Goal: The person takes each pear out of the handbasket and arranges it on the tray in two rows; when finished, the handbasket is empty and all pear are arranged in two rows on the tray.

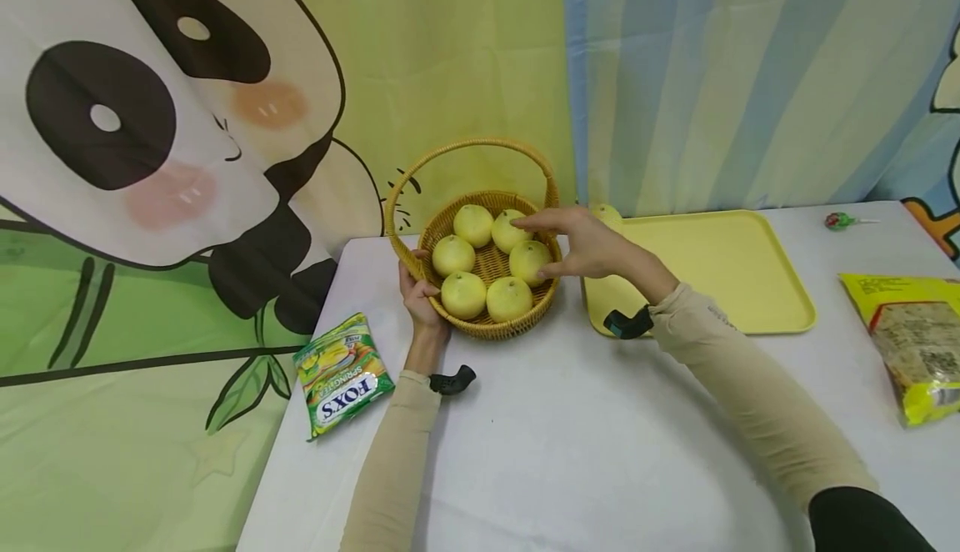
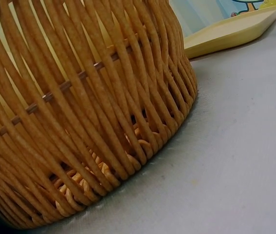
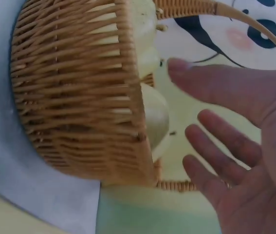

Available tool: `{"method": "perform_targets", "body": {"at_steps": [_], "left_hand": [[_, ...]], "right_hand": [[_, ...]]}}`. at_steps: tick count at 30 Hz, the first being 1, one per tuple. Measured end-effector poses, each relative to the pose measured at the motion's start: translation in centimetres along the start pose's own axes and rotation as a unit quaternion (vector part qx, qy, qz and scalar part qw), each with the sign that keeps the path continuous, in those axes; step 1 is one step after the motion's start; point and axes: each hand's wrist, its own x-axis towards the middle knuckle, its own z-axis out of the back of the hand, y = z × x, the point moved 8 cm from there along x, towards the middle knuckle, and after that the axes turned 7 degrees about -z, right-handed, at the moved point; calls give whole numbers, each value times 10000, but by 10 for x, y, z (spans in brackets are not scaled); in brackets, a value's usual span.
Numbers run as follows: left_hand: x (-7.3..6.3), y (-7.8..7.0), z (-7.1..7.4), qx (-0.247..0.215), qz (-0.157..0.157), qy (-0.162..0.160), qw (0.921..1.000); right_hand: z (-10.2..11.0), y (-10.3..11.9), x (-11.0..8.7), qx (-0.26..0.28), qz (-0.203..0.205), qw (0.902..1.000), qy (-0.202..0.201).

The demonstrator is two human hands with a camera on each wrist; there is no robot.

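A woven wicker basket [image 1: 491,331] with a tall arched handle stands on the white table, holding several round, pale yellow-green fruits [image 1: 463,295]. My left hand [image 1: 422,295] grips the basket's left side, its thumb at the rim and its other fingers partly hidden behind the wicker. Over the basket's right rim hovers my right hand [image 1: 581,243], fingers spread and parted from the thumb. In the right wrist view that hand [image 3: 235,141] has nothing between its fingers, with a fruit [image 3: 156,117] showing above the rim beside it.
Right of the basket lies a yellow tray [image 1: 735,273], with another pale fruit [image 1: 607,217] at its far left corner, partly behind my right hand. A green Fox's candy bag [image 1: 343,375] lies at left. Farther right are a lollipop [image 1: 840,220] and a yellow snack bag [image 1: 915,343].
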Motion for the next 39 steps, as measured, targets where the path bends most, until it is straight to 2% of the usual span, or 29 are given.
{"method": "perform_targets", "body": {"at_steps": [3,7,12,16,22,25,29,39], "left_hand": [[0,0,0,24,7,11,10000],[1,1,0,40,-18,18,10000],[2,0,0,15,-56,3,10000],[3,1,-1,21,-44,42,10000],[1,1,-1,129,-63,50,9999],[2,0,0,111,-101,26,9999],[2,0,0,80,-108,8,9999],[1,-1,0,116,-72,10,9999]], "right_hand": [[-12,4,12,-505,-130,9982,305],[-23,3,28,-745,-482,9922,879],[-31,3,43,-730,-947,9786,1676],[-34,3,52,-594,-1224,9681,2106],[-43,-6,54,-1007,-1719,9433,2654],[-45,-9,54,-1228,-1828,9360,2746],[-48,-10,54,-1360,-1898,9338,2711],[-55,-7,54,-1983,-2092,9316,2214]]}}
